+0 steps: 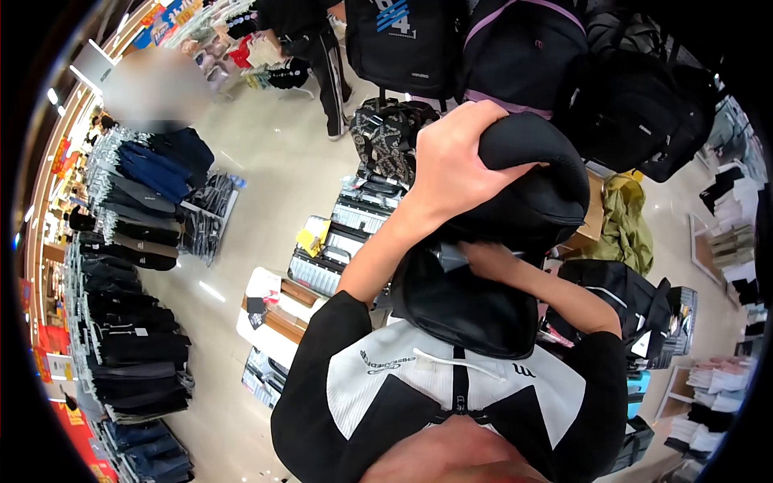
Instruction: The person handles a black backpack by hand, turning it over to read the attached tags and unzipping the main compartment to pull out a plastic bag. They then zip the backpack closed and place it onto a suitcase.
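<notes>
A black backpack (pixel 467 310) is held up against my chest, its mouth gaping toward me. My left hand (pixel 463 157) grips the padded upper part (pixel 535 145) of it, thumb on the near side and fingers over the top. Through the opening reaches my right hand (pixel 485 259), its fingers mostly hidden inside the bag. Beside those fingers shows a greyish, shiny piece (pixel 451 258), like plastic wrapping; I cannot tell whether the hand holds it.
Black backpacks (pixel 403 48) hang ahead, one with purple trim (pixel 523 48). Below them stand a patterned backpack (pixel 386 133) and several suitcases (pixel 366 209). Clothes racks (pixel 133 314) line the left. A person in dark clothes (pixel 310 48) stands farther off. An olive cloth (pixel 626 225) lies right.
</notes>
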Demonstrator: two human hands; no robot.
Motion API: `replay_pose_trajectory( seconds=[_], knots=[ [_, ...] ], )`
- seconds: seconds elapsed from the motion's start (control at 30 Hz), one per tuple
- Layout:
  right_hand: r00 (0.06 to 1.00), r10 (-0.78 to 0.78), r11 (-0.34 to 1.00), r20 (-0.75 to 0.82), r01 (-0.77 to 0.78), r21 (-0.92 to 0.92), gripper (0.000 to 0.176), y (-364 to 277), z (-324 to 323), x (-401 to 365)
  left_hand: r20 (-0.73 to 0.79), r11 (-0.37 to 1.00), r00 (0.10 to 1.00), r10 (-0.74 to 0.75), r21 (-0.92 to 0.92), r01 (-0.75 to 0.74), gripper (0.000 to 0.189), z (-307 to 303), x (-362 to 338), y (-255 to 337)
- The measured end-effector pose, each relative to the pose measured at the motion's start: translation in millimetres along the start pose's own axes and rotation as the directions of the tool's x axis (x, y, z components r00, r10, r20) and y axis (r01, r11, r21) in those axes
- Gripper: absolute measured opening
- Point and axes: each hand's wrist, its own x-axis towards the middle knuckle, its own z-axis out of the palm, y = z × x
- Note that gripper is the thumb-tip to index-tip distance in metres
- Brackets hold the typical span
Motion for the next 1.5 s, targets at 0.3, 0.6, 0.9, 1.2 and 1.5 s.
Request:
replay_pose_trajectory(
  seconds=[0.3,0.6,0.9,1.2,1.5],
  knots=[
    [0.918,-0.053,0.997,0.394,0.029,0.066,0.075,-3.3,-13.9,54.4,0.0,0.997,0.998,0.07,0.041,-0.07,0.04,29.1,-11.3,2.7],
    [0.998,-0.003,0.833,0.069,-0.036,0.552,0.091,70.7,56.8,70.1,-0.084,0.999,0.996,0.037,0.034,-0.034,0.036,18.4,-30.5,-12.9],
    [0.744,-0.21,0.888,0.635,-0.126,0.442,0.09,-11.3,12.3,43.0,-0.171,0.999,0.985,0.03,0.016,-0.028,0.033,22.1,-25.5,-25.7],
    [0.864,-0.36,0.922,0.353,0.271,0.278,0.046,-119.7,-127.7,-78.6,-0.183,0.997,0.982,0.049,0.075,-0.036,0.031,12.2,-6.1,-18.3],
    [0.926,-0.309,0.9,0.218,0.21,0.381,0.052,-122.5,-106.5,-85.7,-0.294,0.949,0.902,0.316,0.095,-0.301,0.026,12.5,30.6,-9.2]
  ],
)
